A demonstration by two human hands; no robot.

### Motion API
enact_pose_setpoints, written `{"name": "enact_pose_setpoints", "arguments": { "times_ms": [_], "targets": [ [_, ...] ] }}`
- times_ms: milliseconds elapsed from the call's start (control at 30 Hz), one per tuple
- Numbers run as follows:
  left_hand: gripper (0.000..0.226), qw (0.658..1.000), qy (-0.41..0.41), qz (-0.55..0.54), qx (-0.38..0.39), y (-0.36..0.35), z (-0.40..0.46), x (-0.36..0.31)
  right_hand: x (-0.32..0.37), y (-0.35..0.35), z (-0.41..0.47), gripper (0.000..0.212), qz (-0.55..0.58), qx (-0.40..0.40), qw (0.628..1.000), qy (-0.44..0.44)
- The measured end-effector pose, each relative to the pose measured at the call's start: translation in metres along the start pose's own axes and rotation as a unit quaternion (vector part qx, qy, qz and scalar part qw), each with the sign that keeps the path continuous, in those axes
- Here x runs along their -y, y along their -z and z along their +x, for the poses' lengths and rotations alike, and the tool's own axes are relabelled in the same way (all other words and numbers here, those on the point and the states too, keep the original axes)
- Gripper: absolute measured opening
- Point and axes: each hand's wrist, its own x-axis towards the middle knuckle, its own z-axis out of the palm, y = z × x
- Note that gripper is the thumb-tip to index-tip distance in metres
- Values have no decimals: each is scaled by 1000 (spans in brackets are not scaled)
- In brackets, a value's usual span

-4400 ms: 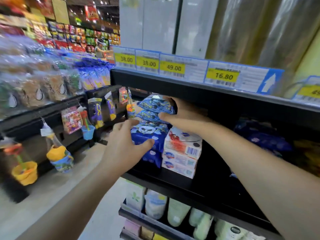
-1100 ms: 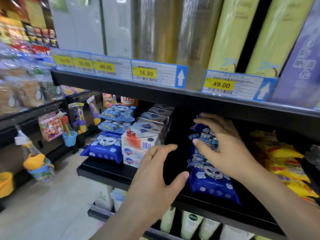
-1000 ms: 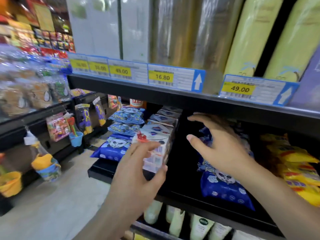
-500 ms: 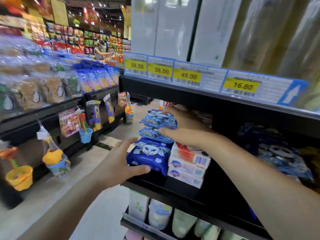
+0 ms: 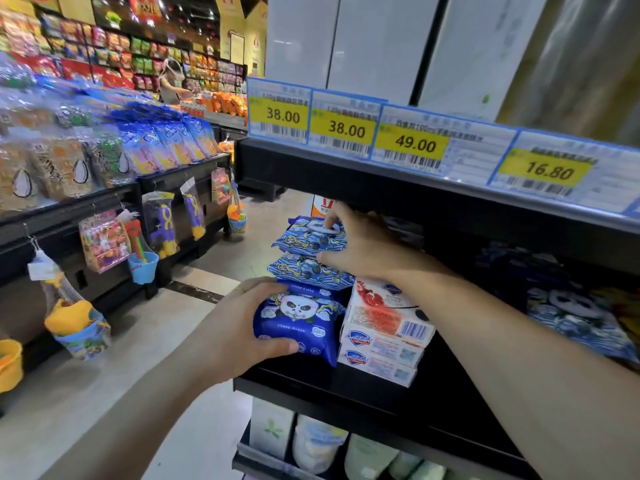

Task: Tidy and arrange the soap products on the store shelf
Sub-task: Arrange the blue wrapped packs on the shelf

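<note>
Left hand clamps the left end of the dark blue panda pack, thumb under its front edge, fingers over the top. That pack is the bottom of a three-high pile at the left front corner of the black shelf. Right hand reaches in under the shelf above; fingers lie over the top patterned pack, thumb sits at the seam above the middle patterned pack, so it pinches the top pack. Hands apart, one at each end of the pile. Boxed soap bars stand stacked just right of the pile, touching the bottom pack. More blue packs lie further right on the same shelf, in shadow. Price tags line the shelf edge above.

Likely step: squaring the soft-pack pile at the shelf end. To do it well: hold the bottom pack steady with the left hand as the base, since it overhangs the shelf corner a bit and could slide off toward the aisle. Nudge it back and right until flush with the soap boxes. Use the right hand to line up the top two packs over it, fronts facing out, edges even. Packs are soft and slippery, so press down lightly rather than squeeze. Avoid knocking the soap boxes backward.
</note>
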Motion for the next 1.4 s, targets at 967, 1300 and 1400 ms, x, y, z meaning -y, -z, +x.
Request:
{"name": "enact_pose_setpoints", "arguments": {
  "times_ms": [967, 1300, 1400],
  "targets": [
    [80, 985, 103, -72, -121, 17, -113, -35, 1, 42, -102, 42, 80, -93, 989, 86],
    [96, 990, 17, -113, -82, -48, -99, -148, -70, 94, -205, 42, 58, -108, 989, 87],
    [94, 991, -11, -118, -60, -82, -82, -179, -102, 111, -236, 41, 43, -129, 989, 65]
  ]
}}
